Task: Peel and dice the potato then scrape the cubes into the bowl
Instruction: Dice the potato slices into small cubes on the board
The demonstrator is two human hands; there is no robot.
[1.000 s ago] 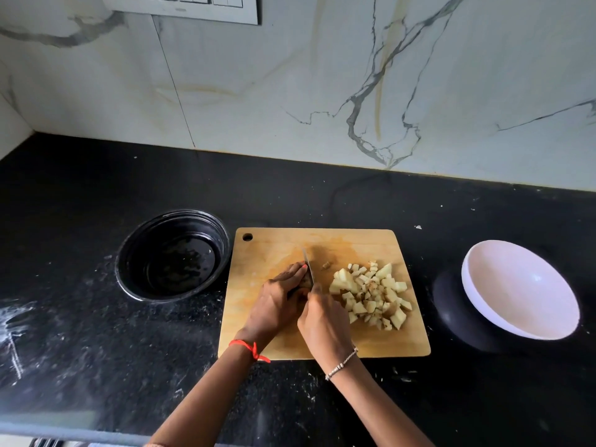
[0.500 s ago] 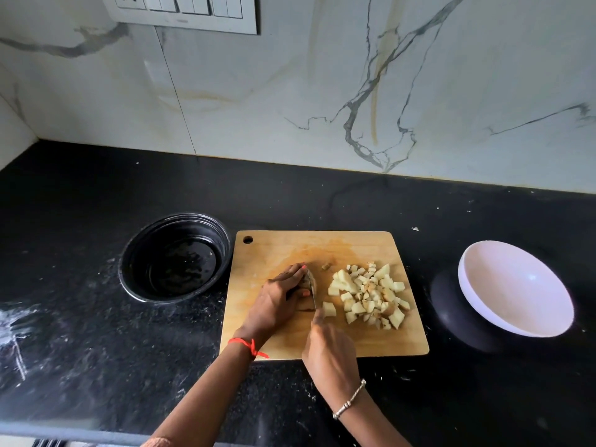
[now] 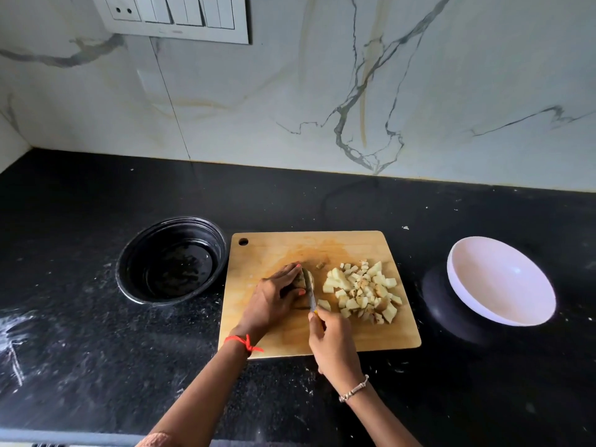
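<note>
Since a second ago the knife [image 3: 311, 298] has been drawn back toward the lower edge of the frame. The right hand [image 3: 335, 343], which was well up on the cutting board [image 3: 322, 246], now sits at its near edge, its fingers curled round the handle. One fresh cube [image 3: 324, 304] has come free just right of the blade and lies a little apart from the pile of cubes [image 3: 364, 291] on the right half of the board. The left hand [image 3: 274, 298] has hardly shifted. Its fingers arch over the last piece of potato [image 3: 308, 278] at the middle of the board and pinch it between thumb and fingertips, touching the blade's left side. That piece looks small, with some dark skin seemingly showing on it, so dicing seems close to done, with a few more cuts likely before the scraping can begin. None of the cubes has left the board. The white bowl [image 3: 483, 269], at the right of the frame and well apart from the board's edge, sits tilted on the black tabletop [image 3: 96, 350], and no potato shows on its pale inside. The black bowl [image 3: 129, 269] stands just beside the board's left edge. Its bottom is glossy with dark mottling, and I cannot tell whether that is peel, water or only reflection.
</note>
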